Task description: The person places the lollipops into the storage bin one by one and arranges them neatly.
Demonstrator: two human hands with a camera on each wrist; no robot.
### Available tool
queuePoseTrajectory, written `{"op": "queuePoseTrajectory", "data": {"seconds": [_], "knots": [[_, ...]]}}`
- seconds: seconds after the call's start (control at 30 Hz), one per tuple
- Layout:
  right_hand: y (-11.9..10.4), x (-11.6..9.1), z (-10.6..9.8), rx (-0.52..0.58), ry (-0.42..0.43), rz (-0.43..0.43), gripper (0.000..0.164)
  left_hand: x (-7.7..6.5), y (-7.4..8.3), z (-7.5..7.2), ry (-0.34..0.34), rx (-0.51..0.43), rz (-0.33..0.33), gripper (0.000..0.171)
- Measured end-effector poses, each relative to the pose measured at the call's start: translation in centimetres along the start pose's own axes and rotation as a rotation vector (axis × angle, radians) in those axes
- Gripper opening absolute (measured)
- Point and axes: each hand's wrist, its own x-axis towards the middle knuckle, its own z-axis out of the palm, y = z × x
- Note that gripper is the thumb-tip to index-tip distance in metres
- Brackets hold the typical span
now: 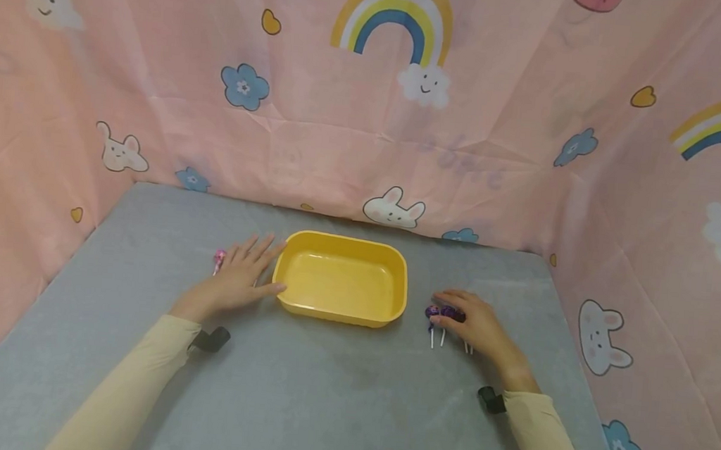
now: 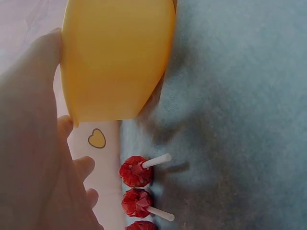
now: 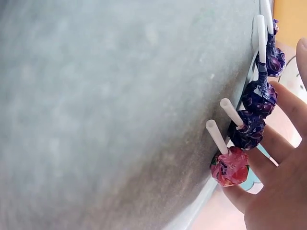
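My left hand (image 1: 235, 279) is at the left rim of a yellow plastic tub (image 1: 340, 280), its fingers spread and fairly straight. In the left wrist view, the thumb and a fingertip touch the tub's edge. Red-wrapped lollipops (image 2: 135, 171) lie below that hand, mostly covered by it in the head view. On the other side, my right hand (image 1: 473, 322) hovers over a row of lollipops (image 1: 433, 311), fingers loosely extended behind them. The right wrist view shows several dark purple lollipops (image 3: 259, 98) and one pinkish-red lollipop (image 3: 230, 166), white sticks pointing away from the palm.
A grey cloth-covered table (image 1: 334, 399) carries everything. Pink printed curtains (image 1: 315, 151) enclose its back and sides. Dark wrist camera mounts (image 1: 211, 340) stick out beside both cuffs.
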Motion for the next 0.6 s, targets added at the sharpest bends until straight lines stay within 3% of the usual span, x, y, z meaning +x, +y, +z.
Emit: {"op": "queuePoseTrajectory", "data": {"seconds": [0.6], "knots": [[-0.35,0.18,0.35,0.000,-0.028,0.078,0.047,0.14,0.04,0.09,-0.018,-0.018,-0.016,0.089]]}}
